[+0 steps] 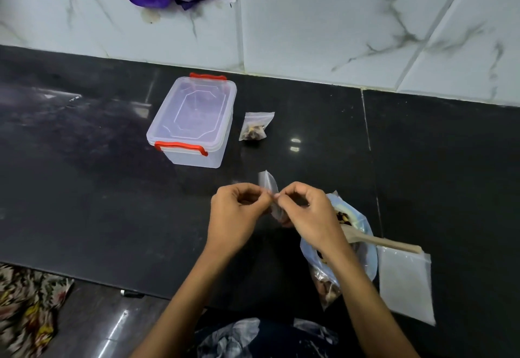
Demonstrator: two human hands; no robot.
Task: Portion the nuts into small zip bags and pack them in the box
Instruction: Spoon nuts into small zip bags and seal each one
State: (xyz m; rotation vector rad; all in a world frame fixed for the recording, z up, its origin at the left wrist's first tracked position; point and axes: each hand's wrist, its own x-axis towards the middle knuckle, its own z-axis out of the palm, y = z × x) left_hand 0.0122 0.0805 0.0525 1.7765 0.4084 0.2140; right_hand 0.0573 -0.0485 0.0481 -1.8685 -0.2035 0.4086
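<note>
My left hand (236, 214) and my right hand (305, 211) meet above the black counter, and both pinch the top edge of a small clear zip bag (268, 184) between them. The bag's lower part is hidden behind my fingers. A filled small zip bag (254, 128) with nuts lies to the right of the clear plastic box (194, 121). The box has red latches and its lid is on. Under my right wrist sits a light blue plate (363, 225) holding nuts, partly hidden.
A wooden spoon (385, 242) rests on the plate, handle pointing right. A stack of empty zip bags (405, 284) lies at the right. A larger bag of nuts (326, 287) lies below the plate. The tiled wall (337, 20) stands behind the counter.
</note>
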